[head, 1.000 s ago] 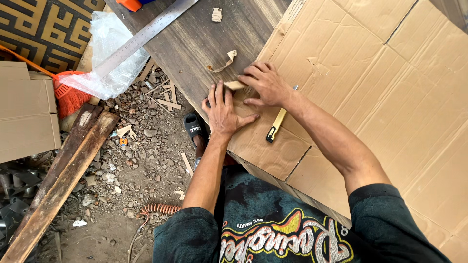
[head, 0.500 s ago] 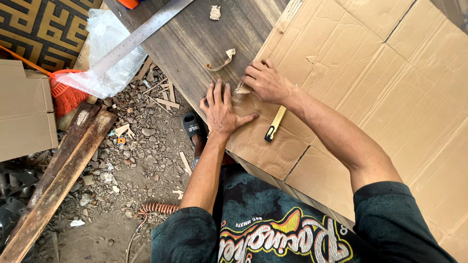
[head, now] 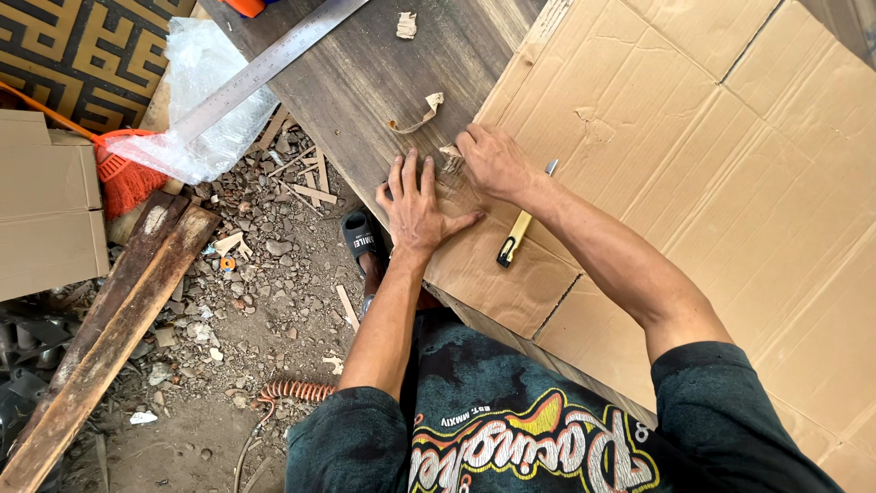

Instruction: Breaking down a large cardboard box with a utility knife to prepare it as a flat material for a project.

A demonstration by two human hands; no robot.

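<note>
1. Brown flattened corrugated cardboard sheet [head: 693,183] lies on the dark wooden tabletop [head: 365,82], corner at its near edge.
2. Left hand [head: 415,205] lies flat, fingers spread, pinning that corner — best kept firm.
3. Right hand [head: 493,164] pinches a torn cardboard scrap [head: 451,160]; peel slowly.
4. Yellow-handled utility knife [head: 516,236] rests just beside the wrist.

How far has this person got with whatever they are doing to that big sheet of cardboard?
Some stripping looks done: curled brown peelings lie on the dark wooden tabletop. In hand now: the left hand presses flat on the corner of the large flattened brown cardboard sheet while the right hand pinches a torn scrap at its edge. The yellow-handled utility knife lies idle on the cardboard. How much remains cannot be judged.
</note>
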